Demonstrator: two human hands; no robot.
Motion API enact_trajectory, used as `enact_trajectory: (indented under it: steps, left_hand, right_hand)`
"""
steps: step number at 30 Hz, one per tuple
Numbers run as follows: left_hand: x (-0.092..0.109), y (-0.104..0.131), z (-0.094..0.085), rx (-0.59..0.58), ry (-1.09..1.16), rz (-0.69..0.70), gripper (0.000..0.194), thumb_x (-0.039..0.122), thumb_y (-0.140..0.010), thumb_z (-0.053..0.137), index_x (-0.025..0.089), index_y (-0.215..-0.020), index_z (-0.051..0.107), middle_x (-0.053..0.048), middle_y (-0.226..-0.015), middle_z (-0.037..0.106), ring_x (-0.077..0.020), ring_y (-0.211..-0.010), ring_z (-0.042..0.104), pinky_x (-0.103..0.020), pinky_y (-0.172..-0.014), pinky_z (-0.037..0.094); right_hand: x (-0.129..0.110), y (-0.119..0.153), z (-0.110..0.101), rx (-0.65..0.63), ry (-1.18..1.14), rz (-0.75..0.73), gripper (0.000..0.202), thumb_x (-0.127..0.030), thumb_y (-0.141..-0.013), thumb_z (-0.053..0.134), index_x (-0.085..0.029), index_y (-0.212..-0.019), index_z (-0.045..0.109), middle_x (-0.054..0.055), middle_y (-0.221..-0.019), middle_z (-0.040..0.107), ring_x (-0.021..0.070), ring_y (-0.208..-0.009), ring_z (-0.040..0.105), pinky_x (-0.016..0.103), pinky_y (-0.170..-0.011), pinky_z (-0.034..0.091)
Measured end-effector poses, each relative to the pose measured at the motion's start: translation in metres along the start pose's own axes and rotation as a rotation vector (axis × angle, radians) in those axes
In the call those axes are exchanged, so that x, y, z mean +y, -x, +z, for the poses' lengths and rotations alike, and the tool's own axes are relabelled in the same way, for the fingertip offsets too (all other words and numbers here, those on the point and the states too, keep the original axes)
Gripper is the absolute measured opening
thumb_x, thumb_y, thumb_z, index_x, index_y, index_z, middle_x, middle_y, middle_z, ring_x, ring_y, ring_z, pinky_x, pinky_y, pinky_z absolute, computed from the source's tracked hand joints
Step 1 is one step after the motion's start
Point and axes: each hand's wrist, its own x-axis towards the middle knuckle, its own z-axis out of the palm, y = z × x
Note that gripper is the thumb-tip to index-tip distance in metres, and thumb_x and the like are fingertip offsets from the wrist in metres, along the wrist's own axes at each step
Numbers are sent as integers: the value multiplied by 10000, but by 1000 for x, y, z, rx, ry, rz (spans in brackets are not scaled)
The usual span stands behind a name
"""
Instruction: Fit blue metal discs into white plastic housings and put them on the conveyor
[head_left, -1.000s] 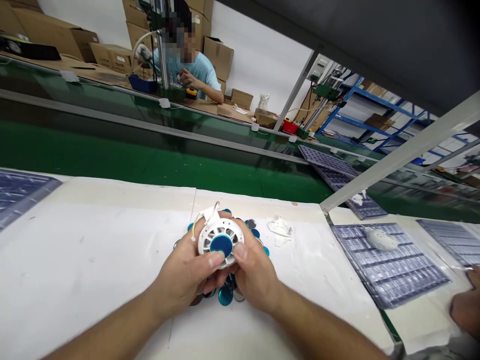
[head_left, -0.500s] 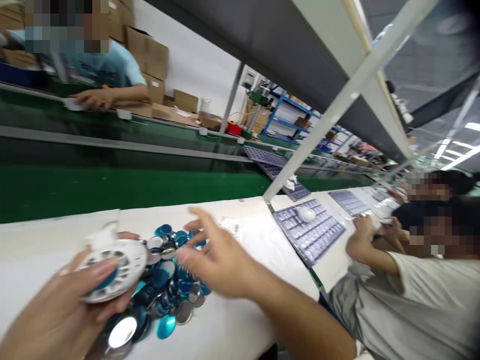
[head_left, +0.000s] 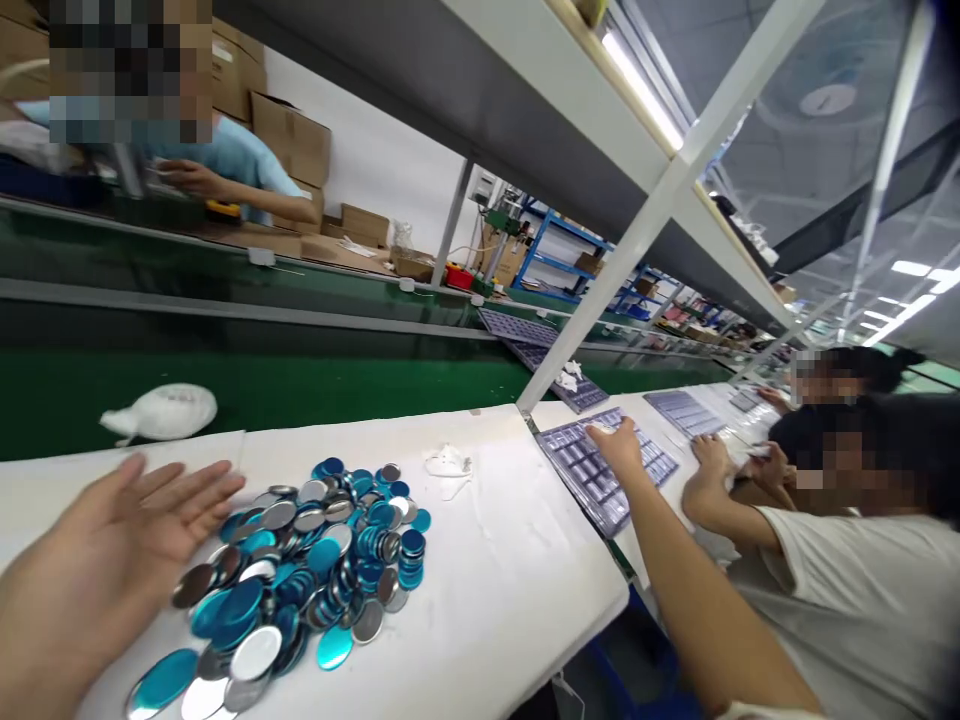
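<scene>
My left hand (head_left: 142,540) is held palm up with its fingers stretched out and nothing in it, beside a heap of round discs (head_left: 322,555). Some discs have a shiny blue face, others are silver. Beyond that hand, a white rounded device (head_left: 176,412) lies on the green conveyor belt (head_left: 360,385), a narrower part pointing left. My right hand (head_left: 621,452) reaches over the dark compartment tray (head_left: 577,455) on the right. Its fingers are closed around a small white rounded part (head_left: 601,430), mostly hidden by the hand.
A crumpled white scrap (head_left: 450,462) lies right of the discs on the white tabletop (head_left: 517,530). A slanting metal post (head_left: 600,290) rises near the tray. Co-workers sit to the right; another person (head_left: 247,165) works across the belt. More trays (head_left: 686,412) stand farther along.
The white device has left my left hand and lies on the belt; that hand has opened. My right hand has moved from above the discs to the white part on the tray.
</scene>
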Motion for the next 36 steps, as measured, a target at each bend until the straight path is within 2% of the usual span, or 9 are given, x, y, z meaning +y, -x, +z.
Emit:
enact_trajectory:
  steps: [3,5,9,11,16,20,24,30,36]
  left_hand:
    - [10,31,35,27,-10,103,130,370,-958,600,248,-957,647,120,-702,702,-80,-684,657,-83,-648,547]
    - [12,49,54,-71,-101,81,173,369,-951,601,211,-960,672,55,-679,679,-120,-667,631,-138,-587,550]
    - [2,70,75,-235,-22,-110,285,363,-952,578,171,-1147,656,-96,-1070,722,-240,-889,680,-307,-696,615]
    - [-3,71,75,-268,95,-99,296,343,-972,544,185,-1206,631,-111,-1125,691,-243,-924,665,-349,-752,613]
    - [2,59,63,-101,233,9,202,317,-966,526,193,-1088,628,-79,-897,668,-185,-654,606,-273,-501,529]
    - [4,55,58,-13,259,-9,228,387,-956,527,195,-1047,610,-42,-787,621,-147,-562,517,-232,-422,450]
    - [-6,57,59,-1,208,-100,309,458,-933,563,168,-1022,621,-31,-712,613,-125,-524,459,-214,-420,417]
    - [-9,58,60,-60,88,-55,328,530,-919,560,207,-927,614,7,-633,580,-128,-540,436,-216,-479,428]
    - [-12,64,69,-76,18,10,380,512,-902,602,249,-1173,561,21,-754,599,-137,-617,449,-222,-531,413]
  right_hand:
    - [-20,41,13,-117,-107,-121,622,-323,-892,679,-133,-1430,433,187,-1317,587,348,-1223,564,518,-1030,449]
    - [-42,89,30,-276,-223,-256,757,-355,-818,719,-156,-1465,379,156,-1223,652,329,-1147,621,450,-986,490]
    - [-93,197,72,-832,-643,-564,924,-409,-742,795,-269,-1500,286,87,-1195,659,254,-961,690,367,-807,557]
    - [-111,226,92,-955,-669,-699,939,-385,-731,818,-276,-1498,288,78,-1234,640,249,-1033,661,368,-872,530]
    - [-109,201,125,-780,-425,-826,214,-262,-955,496,-193,-1095,643,75,-984,668,223,-922,618,358,-834,475]
    - [-95,177,141,-897,-277,-888,81,-142,-830,631,-197,-826,690,38,-803,625,216,-774,584,342,-732,427]
    - [-91,185,146,-983,-207,-907,128,-74,-751,675,-200,-760,654,19,-788,594,201,-740,547,318,-682,381]
    - [-99,189,122,-1109,-300,-840,101,-191,-918,543,-221,-826,573,-21,-684,614,150,-627,550,266,-608,408]
    - [-100,217,88,-1223,-719,-531,142,-308,-936,596,-230,-1053,579,-36,-680,615,110,-545,550,206,-508,427]
